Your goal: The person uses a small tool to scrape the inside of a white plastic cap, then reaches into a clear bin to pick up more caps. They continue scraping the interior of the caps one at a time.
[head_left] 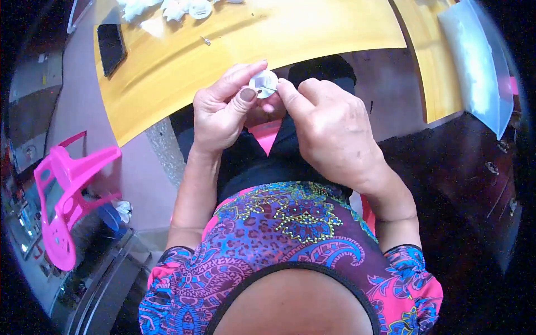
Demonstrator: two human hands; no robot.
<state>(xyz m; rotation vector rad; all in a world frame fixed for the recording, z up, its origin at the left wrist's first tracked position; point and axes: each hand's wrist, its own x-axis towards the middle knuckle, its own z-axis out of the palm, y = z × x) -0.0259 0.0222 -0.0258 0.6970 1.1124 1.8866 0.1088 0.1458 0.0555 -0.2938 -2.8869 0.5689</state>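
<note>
White round smooth-faced piece (267, 80), right up at the fingertips, just off the table's near edge, and the left hand (223, 106) had it gripped! Its thumb pressed in from the lower left, the forefinger reached over beside the upper rim, and another fingertip peeped out beneath. In from the other side came the right hand (335, 125), its leading fingertip right at the piece's right edge, the other fingers folded tight; whether they pinched something slim, one could not tell. A thin dark line ran over the white face toward that fingertip, too fine to name, and a small dark spot sat low on it. Plastic by the look of it, pale and slightly glossy. Beyond spread the yellow wood-grained table (335, 28), bearing a tiny silvery metal-looking part (206, 41), a flat black rectangular phone (111, 50) at the left, and crumpled white soft-looking pieces (174, 8) at the far side, a white ring-shaped disc (200, 8) beside them. Out right lay a translucent bag with whitish contents (474, 67); down left, a bright pink plastic stool (67, 178). And the pose: bent elbows spread wide, both forearms (192, 190) angled inward over a black-clad lap (245, 162), left palm facing inward, right knuckles uppermost, with a paisley-and-leopard-print top (290, 218) filling the foreground.
</note>
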